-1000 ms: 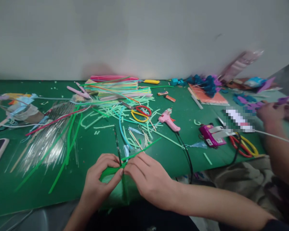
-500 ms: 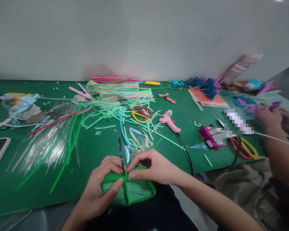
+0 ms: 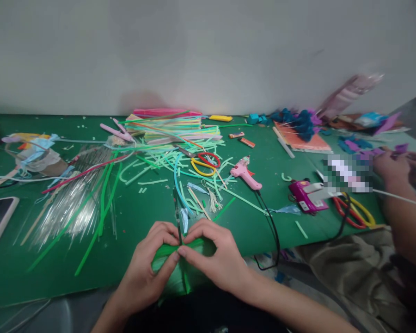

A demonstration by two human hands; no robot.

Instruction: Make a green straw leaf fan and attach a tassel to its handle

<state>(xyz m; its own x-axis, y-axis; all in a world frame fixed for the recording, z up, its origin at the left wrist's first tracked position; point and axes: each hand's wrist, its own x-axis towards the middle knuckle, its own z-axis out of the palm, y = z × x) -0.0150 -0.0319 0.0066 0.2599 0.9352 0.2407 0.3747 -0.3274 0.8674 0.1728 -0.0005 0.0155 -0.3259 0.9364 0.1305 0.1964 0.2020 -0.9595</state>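
Both my hands pinch a green craft piece [image 3: 173,277] near the table's front edge. It looks like pale sheer panels with fuzzy bright green edging and a seam down the middle; much of it is behind my fingers. A thin dark stick [image 3: 177,215] rises upright from its centre, between my fingertips. My left hand [image 3: 152,263] is closed on the left side, thumb and fingers meeting near the stick's foot. My right hand [image 3: 218,254] is closed on the right side, its thumb tip beside my left thumb.
Beyond my hands lie red-and-yellow scissors [image 3: 206,164], a corded pink glue gun [image 3: 245,173] and bundled pipe cleaners [image 3: 180,129]. Clear thin sticks [image 3: 79,203] and a phone [image 3: 0,222] are at left. A magenta box [image 3: 307,196] sits right, near another person's hands [image 3: 395,166].
My right hand has turned and lowered, its fingers now curled around the craft piece's right side. The piece has tilted, showing less of its face. The view has shifted slightly.
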